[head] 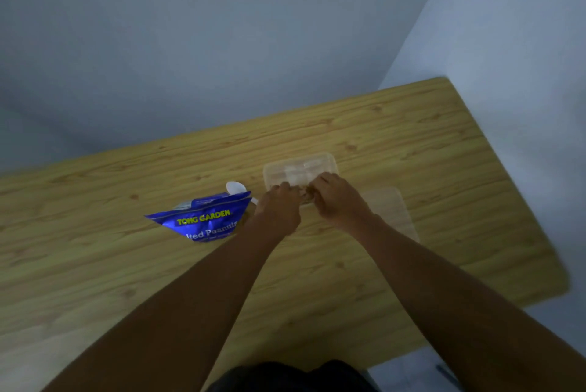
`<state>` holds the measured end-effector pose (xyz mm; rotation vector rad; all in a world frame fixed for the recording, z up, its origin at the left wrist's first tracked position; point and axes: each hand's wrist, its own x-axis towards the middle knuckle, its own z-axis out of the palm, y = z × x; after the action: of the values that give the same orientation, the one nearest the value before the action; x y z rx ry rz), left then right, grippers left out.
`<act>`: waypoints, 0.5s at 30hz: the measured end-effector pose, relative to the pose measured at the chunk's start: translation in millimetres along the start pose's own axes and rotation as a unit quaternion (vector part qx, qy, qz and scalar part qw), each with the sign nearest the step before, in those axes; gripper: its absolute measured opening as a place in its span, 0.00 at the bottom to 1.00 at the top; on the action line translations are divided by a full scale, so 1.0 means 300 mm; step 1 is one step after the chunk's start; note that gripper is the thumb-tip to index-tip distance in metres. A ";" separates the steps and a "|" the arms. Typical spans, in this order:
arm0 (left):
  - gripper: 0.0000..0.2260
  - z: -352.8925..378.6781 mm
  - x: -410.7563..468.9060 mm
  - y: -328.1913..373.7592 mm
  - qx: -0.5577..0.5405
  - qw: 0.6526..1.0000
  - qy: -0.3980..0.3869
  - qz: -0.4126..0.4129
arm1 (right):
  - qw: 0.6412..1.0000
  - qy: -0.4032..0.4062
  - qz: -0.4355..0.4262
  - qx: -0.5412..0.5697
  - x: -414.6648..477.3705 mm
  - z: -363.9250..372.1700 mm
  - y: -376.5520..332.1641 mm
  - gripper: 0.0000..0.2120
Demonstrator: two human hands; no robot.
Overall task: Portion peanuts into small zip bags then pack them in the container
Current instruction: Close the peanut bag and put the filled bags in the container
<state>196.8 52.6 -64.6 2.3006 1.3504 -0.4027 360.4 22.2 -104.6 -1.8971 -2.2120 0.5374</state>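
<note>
Head view: left hand (pixel 279 209) and right hand (pixel 337 201) are both curled, pinching one small zip bag (pixel 306 196) between them at the near edge of the clear container (pixel 267 174). Container is open with pale bags inside; too blurred to count. Lid (pixel 393 214) lies flat on the table (pixel 95 265), right of the hands. Blue peanut pouch (pixel 206 222) stands left of the hands, white spoon (pixel 236 187) just behind it.

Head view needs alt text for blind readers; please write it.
The left hand and right hand pinch a small zip bag at the near edge of a clear container on a wooden table. A blue peanut packet and spoon lie to the left, a clear lid to the right.
</note>
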 end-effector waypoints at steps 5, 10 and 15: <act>0.14 -0.006 -0.039 0.018 -0.033 0.999 0.025 0.007 | 0.991 0.096 0.021 0.095 -0.042 -0.034 -0.009 0.17; 0.15 -0.024 -0.071 0.055 -0.063 0.996 0.066 0.024 | 0.928 0.253 0.221 0.161 -0.158 -0.060 -0.011 0.24; 0.16 0.004 -0.117 0.087 -0.076 0.994 0.076 0.029 | 0.910 0.135 0.391 0.041 -0.338 0.030 0.075 0.44</act>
<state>202.9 14.7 -43.8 2.2742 1.3313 -0.1037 395.0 -75.9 -111.4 -2.5798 -1.1794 0.4167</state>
